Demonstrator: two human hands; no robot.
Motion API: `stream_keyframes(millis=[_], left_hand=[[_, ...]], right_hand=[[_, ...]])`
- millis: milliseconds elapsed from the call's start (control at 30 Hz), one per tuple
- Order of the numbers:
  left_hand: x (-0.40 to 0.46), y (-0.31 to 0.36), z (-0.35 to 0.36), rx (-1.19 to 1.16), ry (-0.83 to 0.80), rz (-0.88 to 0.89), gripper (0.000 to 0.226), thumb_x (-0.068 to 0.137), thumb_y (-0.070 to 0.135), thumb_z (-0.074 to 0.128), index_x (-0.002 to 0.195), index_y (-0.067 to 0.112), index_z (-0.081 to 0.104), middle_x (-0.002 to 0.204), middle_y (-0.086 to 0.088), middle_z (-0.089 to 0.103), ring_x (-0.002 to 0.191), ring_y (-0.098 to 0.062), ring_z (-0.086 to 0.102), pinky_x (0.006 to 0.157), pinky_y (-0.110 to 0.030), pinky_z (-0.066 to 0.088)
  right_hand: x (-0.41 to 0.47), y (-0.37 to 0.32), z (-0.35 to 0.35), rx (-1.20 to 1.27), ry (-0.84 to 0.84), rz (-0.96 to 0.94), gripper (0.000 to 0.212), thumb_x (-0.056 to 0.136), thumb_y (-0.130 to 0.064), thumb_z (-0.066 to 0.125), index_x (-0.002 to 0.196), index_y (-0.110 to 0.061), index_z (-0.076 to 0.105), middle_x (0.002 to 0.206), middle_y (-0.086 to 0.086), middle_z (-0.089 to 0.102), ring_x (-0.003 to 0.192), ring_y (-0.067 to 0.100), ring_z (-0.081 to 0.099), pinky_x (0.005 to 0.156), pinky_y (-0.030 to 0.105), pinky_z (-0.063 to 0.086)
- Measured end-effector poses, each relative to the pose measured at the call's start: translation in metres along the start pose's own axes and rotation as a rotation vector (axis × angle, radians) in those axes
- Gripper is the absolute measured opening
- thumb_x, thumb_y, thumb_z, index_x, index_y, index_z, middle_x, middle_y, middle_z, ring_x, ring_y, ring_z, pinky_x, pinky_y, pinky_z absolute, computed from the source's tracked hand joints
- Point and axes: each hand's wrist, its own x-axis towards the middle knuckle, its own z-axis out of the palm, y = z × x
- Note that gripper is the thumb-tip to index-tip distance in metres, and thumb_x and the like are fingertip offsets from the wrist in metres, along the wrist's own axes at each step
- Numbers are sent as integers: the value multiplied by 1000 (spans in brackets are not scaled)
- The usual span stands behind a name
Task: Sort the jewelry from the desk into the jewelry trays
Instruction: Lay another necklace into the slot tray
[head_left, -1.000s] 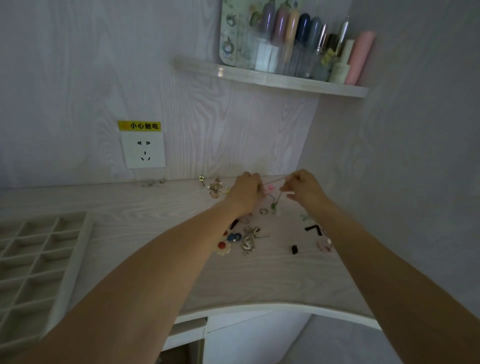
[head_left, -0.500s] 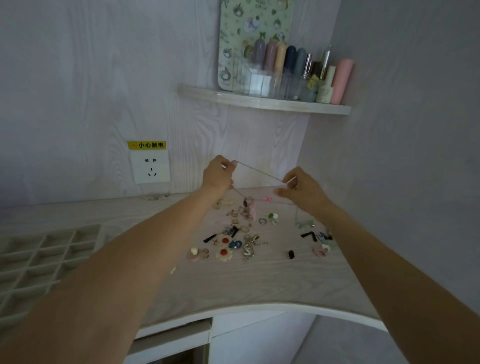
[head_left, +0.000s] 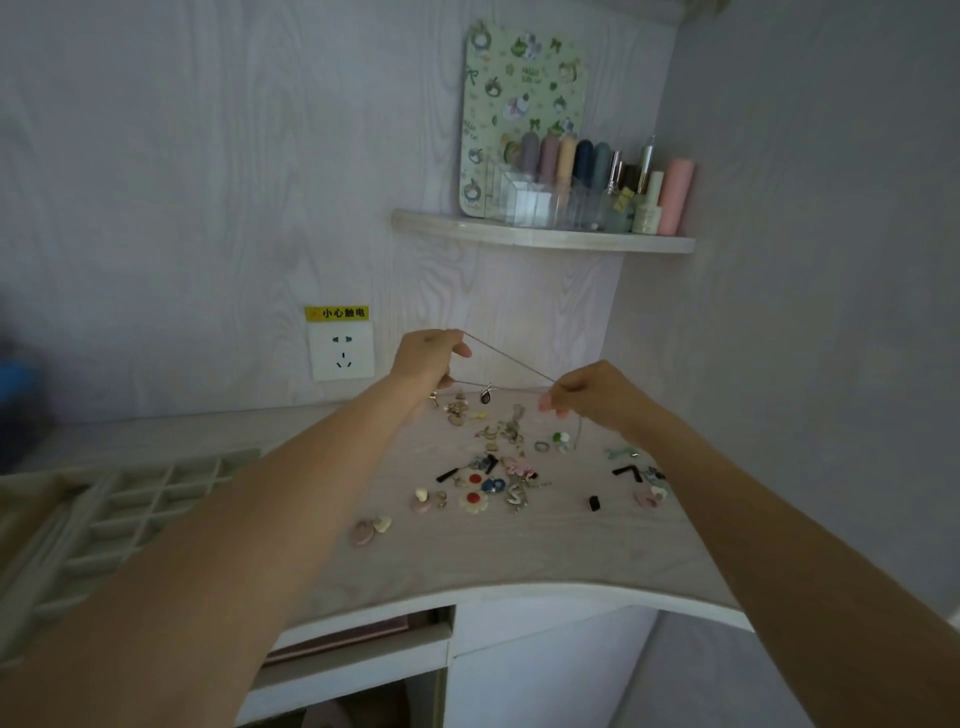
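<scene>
Fingers (head_left: 461, 349) of the left hand (head_left: 426, 358) and of the right hand (head_left: 592, 397) are pinching a thin necklace chain (head_left: 511, 359), holding it stretched above the table (head_left: 467, 551), its dark pendant (head_left: 485, 397) dangling between them. Loose jewelry (head_left: 493, 483) is lying scattered below; the compartmented tray (head_left: 104, 514) is sitting far left.

The scene is dimly and evenly lit, with a cool, bluish-grey cast; no light source can be made out. Shadows are soft and faint, and no glare is seen. Straight edges are bent by the wide-angle lens, as at the desk (head_left: 519, 561) front. Fine detail is softened, and the corners are darkened.
</scene>
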Motion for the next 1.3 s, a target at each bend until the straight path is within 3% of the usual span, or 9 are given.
stream_keyframes(millis=[67, 167, 233, 300, 400, 667, 867, 1033, 1300], left_hand=[[-9, 4, -8, -119, 31, -71, 35, 96, 23, 46, 67, 7, 58, 55, -1, 31, 49, -13, 32, 47, -22, 38], [-26, 12, -22, -236, 48, -153, 49, 101, 33, 34, 67, 4, 54, 53, -2, 31, 40, -13, 30, 37, -19, 30], [-38, 15, -33, -142, -48, -151, 52, 102, 36, 31, 69, 4, 56, 51, 1, 24, 35, -9, 22, 33, -14, 21], [-50, 18, -46, 67, -149, -135, 48, 101, 30, 33, 76, 2, 63, 46, 3, 21, 34, -8, 18, 33, -13, 17], [-65, 24, -70, 195, -218, -142, 40, 97, 21, 36, 85, 0, 68, 44, 6, 20, 34, -7, 17, 33, -14, 15], [-100, 35, -175, 113, -24, -77, 27, 94, 16, 41, 100, 13, 67, 60, 3, 38, 36, -6, 21, 36, -16, 17], [-130, 41, -252, 187, 91, 15, 30, 94, 13, 49, 117, 28, 61, 80, 1, 57, 50, -7, 37, 39, -14, 27], [-151, 36, -299, 460, 127, 47, 29, 88, 23, 63, 116, 27, 58, 96, 7, 60, 76, -7, 51, 57, -19, 39], [-165, 18, -353, 656, 147, 79, 33, 73, 26, 78, 102, 18, 64, 77, 5, 53, 70, -7, 49, 61, -18, 36]], right_hand=[[-4, -2, 5, 107, -39, -20, 14, 87, -18, 64, 78, -21, 73, 68, -3, 70, 73, 19, 50, 66, 24, 38], [-11, -10, 16, 228, -70, -7, 17, 92, -17, 57, 84, -18, 72, 78, -1, 73, 81, 18, 59, 74, 25, 41], [-16, -21, 27, 350, -138, 36, 17, 92, -19, 57, 84, -14, 71, 89, 7, 72, 86, 15, 67, 83, 27, 48], [-18, -34, 38, 459, -196, 59, 18, 92, -17, 58, 83, -7, 69, 82, 7, 70, 81, 15, 69, 85, 30, 52], [-21, -56, 52, 507, -217, 76, 17, 90, -17, 61, 87, -2, 68, 57, -4, 60, 58, 8, 58, 70, 25, 55], [-17, -119, 106, 567, -199, 39, 18, 90, -19, 61, 84, -5, 69, 54, -4, 43, 44, 8, 35, 46, 19, 35], [-17, -185, 166, 438, -250, -115, 16, 89, -16, 62, 82, -4, 69, 64, 0, 45, 49, 10, 36, 43, 19, 30], [-23, -248, 205, 240, -300, -333, 18, 88, -21, 64, 82, -6, 71, 62, 1, 51, 47, 10, 37, 41, 18, 26], [-28, -313, 258, 197, -382, -478, 18, 86, -17, 66, 86, -1, 71, 61, -1, 56, 48, 9, 39, 42, 19, 28]])
